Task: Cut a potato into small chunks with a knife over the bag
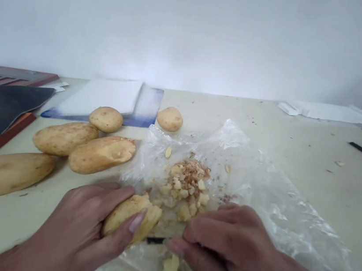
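My left hand (72, 223) clamped on a potato (132, 215), my right hand (226, 243) closed on a knife (154, 240) just beside it, chopped potato (185, 189) on a plastic bag (279, 201) ahead of my hands, more potatoes (63, 138) to their left

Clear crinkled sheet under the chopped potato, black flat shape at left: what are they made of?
The clear crinkled sheet looks like thin glossy plastic film: sharp creases, bright highlights. The black flat shape may be smooth plastic or rubber: faint sheen.

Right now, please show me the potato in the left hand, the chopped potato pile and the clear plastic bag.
Potato (132, 213): head view, on its pale upper side.
Chopped potato pile (185, 189): head view, on its middle.
Clear plastic bag (260, 190): head view, on the flat part right of the pile.
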`<state>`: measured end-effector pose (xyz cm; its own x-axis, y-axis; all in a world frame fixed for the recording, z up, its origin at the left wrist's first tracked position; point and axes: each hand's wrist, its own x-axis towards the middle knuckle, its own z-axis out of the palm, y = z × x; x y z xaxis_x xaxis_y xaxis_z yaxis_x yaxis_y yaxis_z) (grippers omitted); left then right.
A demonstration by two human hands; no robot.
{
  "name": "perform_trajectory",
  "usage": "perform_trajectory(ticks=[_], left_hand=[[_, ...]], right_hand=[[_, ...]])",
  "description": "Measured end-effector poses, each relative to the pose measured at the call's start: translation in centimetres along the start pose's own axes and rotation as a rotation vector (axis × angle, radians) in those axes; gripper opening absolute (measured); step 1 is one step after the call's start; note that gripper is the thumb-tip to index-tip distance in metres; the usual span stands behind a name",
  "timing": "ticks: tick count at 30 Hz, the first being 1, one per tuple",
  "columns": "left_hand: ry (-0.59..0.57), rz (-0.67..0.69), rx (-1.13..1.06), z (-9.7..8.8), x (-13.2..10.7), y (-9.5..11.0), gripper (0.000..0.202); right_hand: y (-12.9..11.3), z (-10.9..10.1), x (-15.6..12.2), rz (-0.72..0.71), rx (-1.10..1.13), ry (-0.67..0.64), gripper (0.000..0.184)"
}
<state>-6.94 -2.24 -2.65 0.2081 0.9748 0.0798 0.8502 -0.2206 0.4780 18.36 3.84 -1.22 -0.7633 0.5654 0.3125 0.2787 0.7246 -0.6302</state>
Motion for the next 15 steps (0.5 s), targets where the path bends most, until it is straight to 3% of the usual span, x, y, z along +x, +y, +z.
perform_trajectory(ticks=[4,10,13,15], left_hand=[[-0.040,0.069,-0.017,0.0,0.1,-0.4,0.028],[-0.019,-0.017,0.045,-0.1,-0.1,0.2,0.037],[-0.017,0.042,0.055,-0.2,-0.1,0.1,0.036],[-0.009,0.098,0.040,-0.1,0.0,-0.1,0.031]], right_hand=[[-0.4,0.8,-0.1,0.003,-0.002,-0.012,0.037],[0.8,0.3,-0.2,0.131,-0.124,0.117,0.033],[0.3,-0.2,0.0,0.025,-0.027,-0.073,0.038],[-0.2,-0.1,0.1,-0.013,-0.001,-0.119,0.038]])
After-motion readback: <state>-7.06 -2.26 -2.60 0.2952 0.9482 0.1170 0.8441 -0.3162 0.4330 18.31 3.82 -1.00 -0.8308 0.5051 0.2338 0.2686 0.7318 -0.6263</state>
